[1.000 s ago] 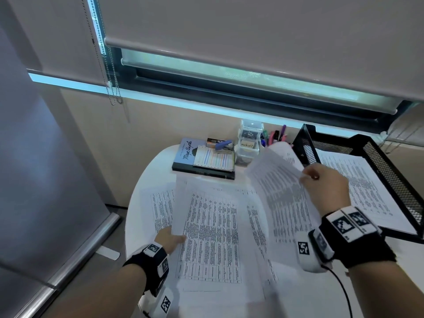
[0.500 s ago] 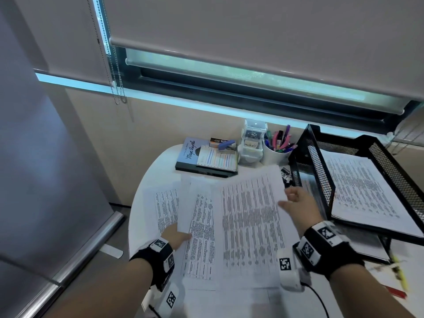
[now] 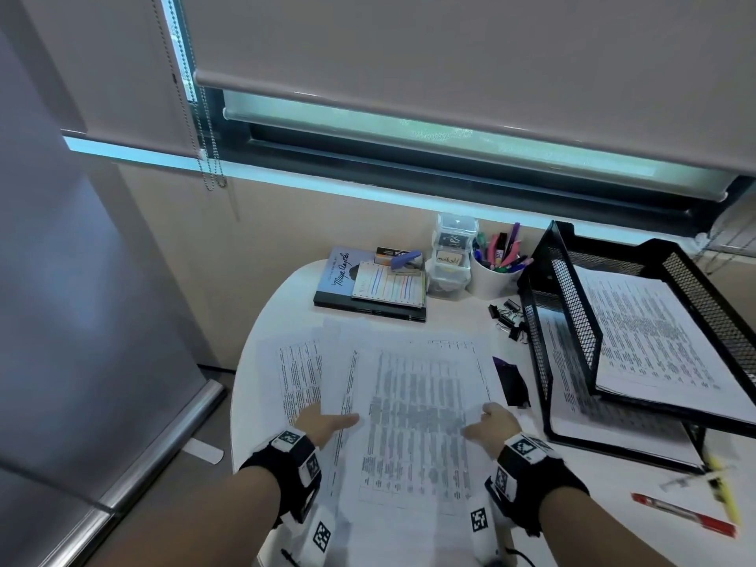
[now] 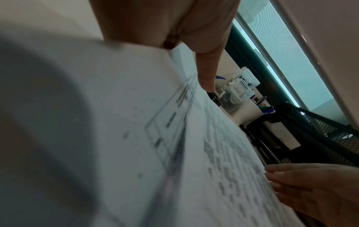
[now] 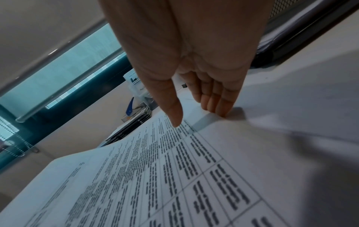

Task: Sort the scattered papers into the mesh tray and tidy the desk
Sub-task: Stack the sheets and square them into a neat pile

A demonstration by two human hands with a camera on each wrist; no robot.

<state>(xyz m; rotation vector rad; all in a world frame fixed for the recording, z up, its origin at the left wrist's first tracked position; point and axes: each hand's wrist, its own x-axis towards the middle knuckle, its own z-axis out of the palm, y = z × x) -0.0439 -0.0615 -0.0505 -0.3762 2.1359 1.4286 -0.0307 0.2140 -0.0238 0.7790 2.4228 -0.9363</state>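
Printed papers (image 3: 413, 403) lie overlapped in the middle of the round white table (image 3: 282, 304). My left hand (image 3: 323, 425) pinches their left edge, thumb (image 4: 205, 73) on top of the papers (image 4: 174, 138) and fingers hidden beneath. At the right edge my right hand (image 3: 493, 423) sits with straight fingers (image 5: 217, 104) touching the border of the top sheet (image 5: 174, 176), its thumb just above the print. The black two-tier mesh tray (image 3: 572, 304) stands to the right of the stack, with sheets in both tiers.
At the back stand a book stack (image 3: 368, 288), a blue stapler (image 3: 405, 259), a clear drawer box (image 3: 450, 259) and a pen cup (image 3: 497, 272). Binder clips (image 3: 507, 317) and a dark item (image 3: 513, 382) lie beside the tray. A red pen (image 3: 683, 515) and a yellow highlighter (image 3: 726, 493) lie right.
My right hand has brought the raised sheet down and left onto the stack, then slid back to its right edge. The left hand stayed on the left edge.
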